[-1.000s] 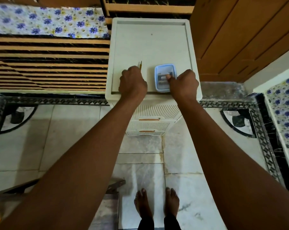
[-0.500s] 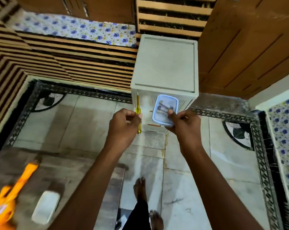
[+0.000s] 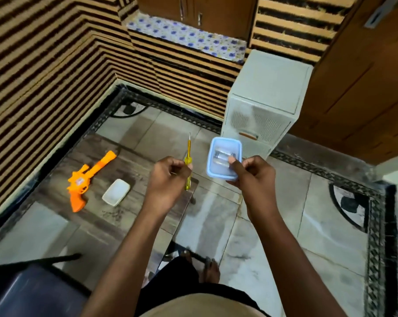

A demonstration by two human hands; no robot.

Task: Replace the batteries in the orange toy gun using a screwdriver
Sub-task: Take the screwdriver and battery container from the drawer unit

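The orange toy gun [image 3: 88, 179] lies on a low dark table [image 3: 134, 213] at the left, barrel pointing up and right. A white lid-like tray [image 3: 116, 192] lies just right of the gun. My left hand [image 3: 168, 179] grips a yellow screwdriver [image 3: 188, 156] upright, tip up. My right hand [image 3: 253, 173] pinches a small blue-rimmed clear box [image 3: 224, 157] that holds batteries. Both hands hover above the table's right edge and the floor.
A white plastic drawer unit [image 3: 264, 99] stands at the back right against wooden doors. Striped walls close in on the left and back. A dark blue chair seat [image 3: 29, 291] sits at the lower left. My bare feet stand on the tiled floor.
I have turned left and stepped away from the drawer unit, carrying the screwdriver and the box off its top. The toy gun and white tray have come into view.
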